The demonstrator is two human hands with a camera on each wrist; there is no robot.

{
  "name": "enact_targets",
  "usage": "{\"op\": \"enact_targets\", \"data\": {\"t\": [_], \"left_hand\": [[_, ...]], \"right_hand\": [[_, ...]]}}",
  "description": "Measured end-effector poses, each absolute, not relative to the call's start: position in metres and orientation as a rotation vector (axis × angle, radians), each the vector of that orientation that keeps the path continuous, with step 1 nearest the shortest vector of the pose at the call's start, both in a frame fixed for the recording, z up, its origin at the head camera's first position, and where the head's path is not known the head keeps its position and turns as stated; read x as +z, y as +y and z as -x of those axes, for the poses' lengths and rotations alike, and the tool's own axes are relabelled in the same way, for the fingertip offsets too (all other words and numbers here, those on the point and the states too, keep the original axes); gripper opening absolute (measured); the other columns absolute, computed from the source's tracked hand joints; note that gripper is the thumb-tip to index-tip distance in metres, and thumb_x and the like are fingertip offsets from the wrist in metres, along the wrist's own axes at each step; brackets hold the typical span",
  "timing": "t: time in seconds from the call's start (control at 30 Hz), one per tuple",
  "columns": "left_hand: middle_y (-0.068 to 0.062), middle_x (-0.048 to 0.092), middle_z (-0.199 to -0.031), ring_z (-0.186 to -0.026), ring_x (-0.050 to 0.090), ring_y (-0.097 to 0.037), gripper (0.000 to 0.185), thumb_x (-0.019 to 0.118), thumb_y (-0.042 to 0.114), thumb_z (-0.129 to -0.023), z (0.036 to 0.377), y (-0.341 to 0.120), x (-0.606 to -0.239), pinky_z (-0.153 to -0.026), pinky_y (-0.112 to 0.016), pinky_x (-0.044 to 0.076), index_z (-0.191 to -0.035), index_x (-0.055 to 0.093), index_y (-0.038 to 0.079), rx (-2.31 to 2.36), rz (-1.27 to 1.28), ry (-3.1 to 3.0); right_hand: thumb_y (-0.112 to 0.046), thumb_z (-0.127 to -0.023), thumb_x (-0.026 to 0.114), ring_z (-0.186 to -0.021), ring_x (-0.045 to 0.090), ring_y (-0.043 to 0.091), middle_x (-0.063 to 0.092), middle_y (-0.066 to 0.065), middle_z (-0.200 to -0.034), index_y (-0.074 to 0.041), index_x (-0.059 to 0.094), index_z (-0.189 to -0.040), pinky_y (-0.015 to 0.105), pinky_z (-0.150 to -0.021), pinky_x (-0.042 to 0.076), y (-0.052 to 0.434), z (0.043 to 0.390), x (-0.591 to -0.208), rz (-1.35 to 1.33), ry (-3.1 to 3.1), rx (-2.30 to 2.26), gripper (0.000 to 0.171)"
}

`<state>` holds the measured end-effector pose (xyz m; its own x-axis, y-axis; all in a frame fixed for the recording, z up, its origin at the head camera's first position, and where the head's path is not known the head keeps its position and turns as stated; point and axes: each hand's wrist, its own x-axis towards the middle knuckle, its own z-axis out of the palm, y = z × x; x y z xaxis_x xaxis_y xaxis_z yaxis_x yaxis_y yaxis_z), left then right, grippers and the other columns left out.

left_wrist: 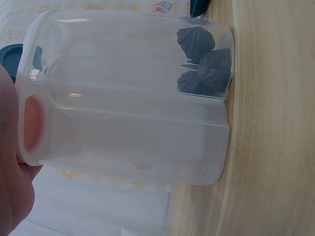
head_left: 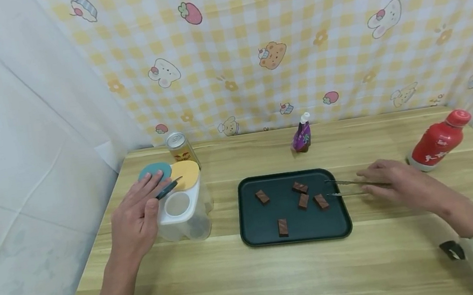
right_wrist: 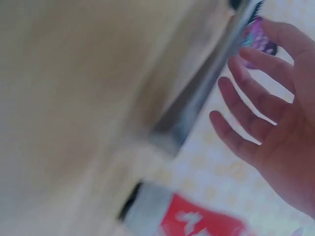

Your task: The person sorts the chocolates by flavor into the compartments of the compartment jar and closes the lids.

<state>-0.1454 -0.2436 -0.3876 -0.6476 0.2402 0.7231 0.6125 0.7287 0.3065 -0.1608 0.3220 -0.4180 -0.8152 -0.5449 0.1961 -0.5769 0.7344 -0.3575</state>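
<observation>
On the left of the tabletop (head_left: pixel 394 266), held the clear container (head_left: pixel 185 220) with the left hand (head_left: pixel 137 219): fingers laid over the white lid (head_left: pixel 178 206), thumb pressed to the side wall, a closed grip round the upper corner, probably to keep it upright and steady. Kept the teal flap (head_left: pixel 153 170) and the yellow flap (head_left: pixel 185 173) swung up, with a round opening bare in the lid. Seen through the wall from the left wrist, down at the bottom: a few dark crumpled lumps (left_wrist: pixel 204 61). Further right, spread the right hand (head_left: pixel 398 183) loose over the handle end of the metal tweezers (head_left: pixel 348 186), grip apart and clamped on nothing; touching them or just above, hard to tell. Lay across the right rim of the dark tray (head_left: pixel 246 216), those tweezers, tips toward five brown pieces (head_left: pixel 303 201) scattered on it, handy for picking. Stood at the back, out of the way: a drinks can (head_left: pixel 180 148), a purple pouch (head_left: pixel 301 136), a red bottle (head_left: pixel 437 142) with white characters too small to read. Printed on the chequered backdrop (head_left: pixel 344 77), only "Luc" legible, cut off at the top.
</observation>
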Motion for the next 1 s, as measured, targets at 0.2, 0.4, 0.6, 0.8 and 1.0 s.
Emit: {"op": "enact_targets", "data": {"t": [0.2, 0.4, 0.6, 0.8, 1.0], "left_hand": [[-0.010, 0.064, -0.136, -0.131, 0.057, -0.036, 0.062, 0.036, 0.051, -0.111, 0.146, -0.243, -0.386, -0.118, -0.043, 0.035, -0.125, 0.075, 0.005, -0.721, 0.653, -2.245], [-0.011, 0.064, -0.136, -0.131, 0.057, -0.036, 0.064, 0.034, 0.051, -0.111, 0.145, -0.245, -0.385, -0.118, -0.040, 0.034, -0.125, 0.074, 0.003, -0.711, 0.648, -2.259], [-0.012, 0.064, -0.136, -0.132, 0.056, -0.036, 0.067, 0.032, 0.052, -0.111, 0.145, -0.245, -0.387, -0.117, -0.045, 0.036, -0.126, 0.073, 0.001, -0.710, 0.658, -2.270], [-0.012, 0.064, -0.136, -0.133, 0.056, -0.035, 0.066, 0.033, 0.052, -0.111, 0.145, -0.243, -0.386, -0.119, -0.040, 0.034, -0.126, 0.073, 0.002, -0.711, 0.673, -2.250], [-0.013, 0.064, -0.136, -0.133, 0.055, -0.034, 0.064, 0.034, 0.051, -0.111, 0.145, -0.244, -0.384, -0.119, -0.040, 0.034, -0.127, 0.073, 0.002, -0.704, 0.684, -2.245]], "right_hand": [[-0.013, -0.096, 0.075, -0.098, 0.070, 0.022, 0.073, 0.006, -0.111, -0.005, 0.076, -0.122, 0.045, -0.079, 0.061, 0.266, 0.167, -0.392, -0.985, -2.770, 0.625, 0.027], [-0.013, -0.097, 0.073, -0.107, 0.066, 0.023, 0.071, 0.009, -0.118, -0.005, 0.075, -0.123, 0.043, -0.087, 0.058, 0.179, 0.189, -0.375, -1.255, -2.425, 0.762, 0.028], [-0.019, -0.104, 0.063, -0.125, 0.060, 0.021, 0.065, 0.010, -0.135, -0.005, 0.066, -0.137, 0.040, -0.103, 0.051, 0.093, 0.203, -0.359, -1.396, -2.290, 0.947, 0.035], [-0.025, -0.106, 0.061, -0.130, 0.057, 0.017, 0.063, 0.011, -0.139, -0.006, 0.062, -0.142, 0.031, -0.109, 0.044, 0.036, 0.206, -0.344, -1.402, -2.285, 1.047, 0.040], [-0.025, -0.107, 0.059, -0.135, 0.054, 0.016, 0.063, 0.009, -0.141, -0.004, 0.062, -0.142, 0.026, -0.113, 0.038, 0.006, 0.210, -0.337, -1.406, -2.292, 1.148, 0.040]]}}
